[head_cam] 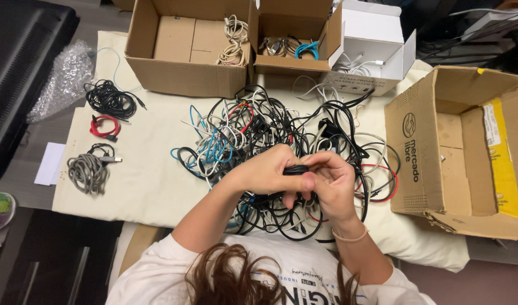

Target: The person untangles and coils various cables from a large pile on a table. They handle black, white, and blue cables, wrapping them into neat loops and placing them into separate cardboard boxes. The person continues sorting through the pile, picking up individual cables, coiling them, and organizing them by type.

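Left to right: three separate coiled cables on the cloth-covered surface: black coil, red coil, grey coil. Four open boxes: large cardboard box, smaller cardboard box, white box, big cardboard box lying at the right. One tangled pile of cables in the middle, too many to count. Left hand has its grip closed round a small black cable bundle, just above the pile. Right hand has its fingers curled, pinching the same bundle from the other side. The bundle's long axis runs roughly left-right; which way its ends point cannot be told.
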